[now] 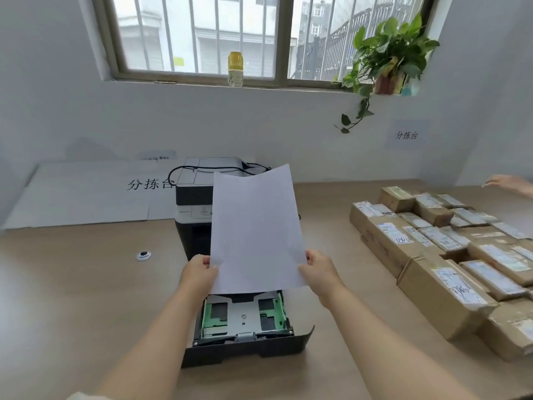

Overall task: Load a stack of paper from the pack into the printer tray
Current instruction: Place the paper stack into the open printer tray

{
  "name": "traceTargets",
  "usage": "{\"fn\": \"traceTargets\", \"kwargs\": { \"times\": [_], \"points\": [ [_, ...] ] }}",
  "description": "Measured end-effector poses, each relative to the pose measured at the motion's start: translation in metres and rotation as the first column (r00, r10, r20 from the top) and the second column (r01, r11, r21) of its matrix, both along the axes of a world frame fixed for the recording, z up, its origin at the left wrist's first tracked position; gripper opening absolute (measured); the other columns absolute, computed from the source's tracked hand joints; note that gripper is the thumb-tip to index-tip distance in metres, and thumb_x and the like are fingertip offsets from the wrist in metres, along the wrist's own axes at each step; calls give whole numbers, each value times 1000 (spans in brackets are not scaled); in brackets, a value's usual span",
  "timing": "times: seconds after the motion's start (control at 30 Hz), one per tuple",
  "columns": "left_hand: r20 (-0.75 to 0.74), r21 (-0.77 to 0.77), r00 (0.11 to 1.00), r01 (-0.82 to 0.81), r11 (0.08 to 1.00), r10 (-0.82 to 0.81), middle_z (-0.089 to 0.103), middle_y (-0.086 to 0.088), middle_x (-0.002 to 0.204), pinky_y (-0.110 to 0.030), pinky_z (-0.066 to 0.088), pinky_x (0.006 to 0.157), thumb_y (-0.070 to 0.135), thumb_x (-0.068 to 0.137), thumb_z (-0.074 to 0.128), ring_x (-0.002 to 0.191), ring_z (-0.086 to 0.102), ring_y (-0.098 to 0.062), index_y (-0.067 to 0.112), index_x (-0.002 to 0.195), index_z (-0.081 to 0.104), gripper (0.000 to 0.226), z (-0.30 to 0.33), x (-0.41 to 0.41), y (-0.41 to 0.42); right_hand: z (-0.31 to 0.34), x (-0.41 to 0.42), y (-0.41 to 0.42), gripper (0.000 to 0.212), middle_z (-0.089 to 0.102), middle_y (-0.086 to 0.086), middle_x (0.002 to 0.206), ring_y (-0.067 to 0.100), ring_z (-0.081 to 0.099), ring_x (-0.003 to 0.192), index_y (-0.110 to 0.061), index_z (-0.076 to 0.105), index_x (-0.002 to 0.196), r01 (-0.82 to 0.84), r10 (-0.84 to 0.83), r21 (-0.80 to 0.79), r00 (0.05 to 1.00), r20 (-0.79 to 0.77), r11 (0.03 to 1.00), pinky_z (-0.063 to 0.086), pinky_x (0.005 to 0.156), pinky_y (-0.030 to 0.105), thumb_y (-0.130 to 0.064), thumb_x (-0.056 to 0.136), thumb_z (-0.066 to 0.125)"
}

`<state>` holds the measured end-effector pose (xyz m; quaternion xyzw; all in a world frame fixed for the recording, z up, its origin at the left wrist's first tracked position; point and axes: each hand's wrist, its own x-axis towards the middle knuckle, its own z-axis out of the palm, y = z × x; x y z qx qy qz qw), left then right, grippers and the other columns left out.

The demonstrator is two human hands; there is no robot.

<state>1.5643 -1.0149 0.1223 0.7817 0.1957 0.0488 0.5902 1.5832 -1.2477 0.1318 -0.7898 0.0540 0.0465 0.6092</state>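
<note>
A white stack of paper (255, 229) is held upright above the table, gripped at its lower corners. My left hand (199, 274) pinches the lower left corner and my right hand (318, 271) pinches the lower right corner. Directly below lies the printer tray (245, 346), black with green guides, pulled out onto the table and holding no paper. Behind the sheets stands the grey and black printer (191, 203), partly hidden by them. No paper pack is in view.
Many taped cardboard parcels (438, 255) cover the table's right side. Another person's hand (509, 183) reaches in at the far right. A white sign sheet (86, 194) leans at the back left, and a small round object (143, 255) lies on the table.
</note>
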Motion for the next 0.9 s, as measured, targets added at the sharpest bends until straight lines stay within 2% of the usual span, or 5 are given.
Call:
{"fn": "traceTargets", "kwargs": {
  "times": [0.2,0.3,0.4,0.7,0.9],
  "points": [
    [-1,-241,996,87,967,-90,59,-7,102,-33,50,69,1,93,51,86,60,-22,14,111,46,23,-16,-7,15,-16,2,4,36,67,1,98,14,64,88,-12,54,112,-71,71,80,997,4,994,52,68,16,12,88,43],
    [61,-389,995,101,916,-84,65,-11,106,-37,54,73,6,92,56,89,64,-26,16,108,53,19,-26,-9,22,-26,-6,7,31,67,-1,98,10,64,87,-15,55,107,-114,115,96,993,-1,989,51,59,10,10,91,44],
    [116,-470,992,104,877,-56,67,-15,109,-32,60,65,4,93,54,81,71,-22,8,117,55,25,-41,-12,25,-46,-16,9,33,68,2,104,17,64,95,-18,56,102,-122,125,86,992,-28,989,50,67,15,9,90,43],
    [126,-423,991,93,901,-43,71,-12,115,-47,55,86,11,95,51,104,68,-31,12,121,58,27,-92,-41,14,-91,-39,17,40,68,-5,95,11,65,88,-23,59,96,-37,46,143,997,-60,989,51,67,14,11,86,41],
    [117,-348,988,136,928,-100,76,4,100,-20,58,65,13,97,49,90,73,-11,22,111,63,22,-111,-64,3,-121,-51,22,29,67,2,84,16,62,78,-19,61,86,89,-77,218,995,-63,972,53,64,16,8,89,50]
  ]
}}
